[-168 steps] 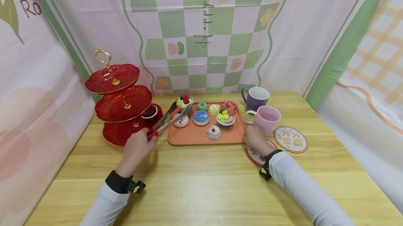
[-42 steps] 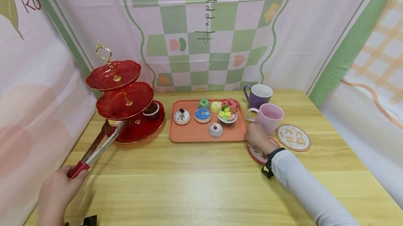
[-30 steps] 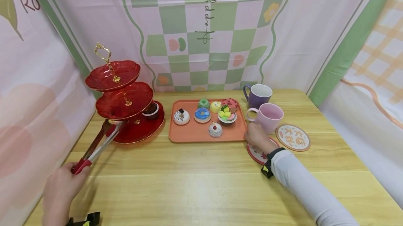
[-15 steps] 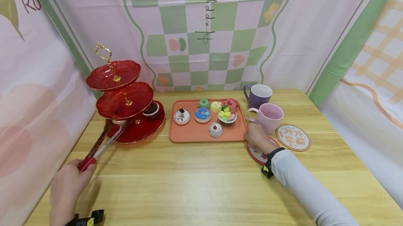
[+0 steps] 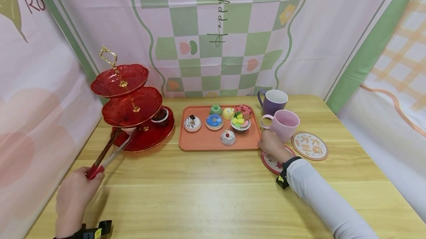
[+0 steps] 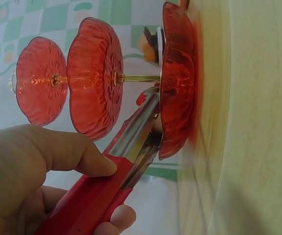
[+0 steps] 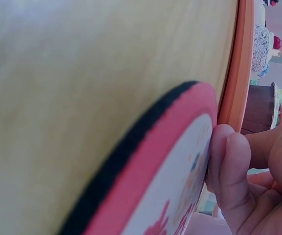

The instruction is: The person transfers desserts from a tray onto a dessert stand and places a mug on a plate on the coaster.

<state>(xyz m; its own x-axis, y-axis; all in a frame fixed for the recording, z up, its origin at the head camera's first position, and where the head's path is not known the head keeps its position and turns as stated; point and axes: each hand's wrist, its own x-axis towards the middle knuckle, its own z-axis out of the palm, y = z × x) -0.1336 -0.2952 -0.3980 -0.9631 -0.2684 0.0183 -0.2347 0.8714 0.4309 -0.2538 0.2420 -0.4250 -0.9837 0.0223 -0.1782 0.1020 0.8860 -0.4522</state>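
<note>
Held the red-handled tongs (image 5: 95,170) in the left hand (image 5: 78,192), with thumb and fingers curled about the grip. Reached over the front rim of the bottom plate (image 5: 154,140) into the low slot beneath the middle plate (image 5: 123,114), with the golden post (image 6: 138,78) just behind. Had the cream cake (image 5: 128,130) at the tong tips, near the bottom plate's left front edge, partly hidden; could not tell resting from hanging just above. Noted a chocolate cupcake (image 5: 160,117) by the same plate's right edge. Saw only a strip of tabletop (image 5: 199,187) between plate and orange tray (image 5: 199,144), with a broader stretch in front. Had the right hand (image 5: 273,145) at the tray's right front corner, over a red-rimmed coaster (image 5: 273,165); could not tell pinching the rim from merely touching. Met tight quarters there, with a pink mug (image 5: 284,127) just behind, a purple mug (image 5: 274,103) farther back and a pale coaster (image 5: 309,145) to the right.
</note>
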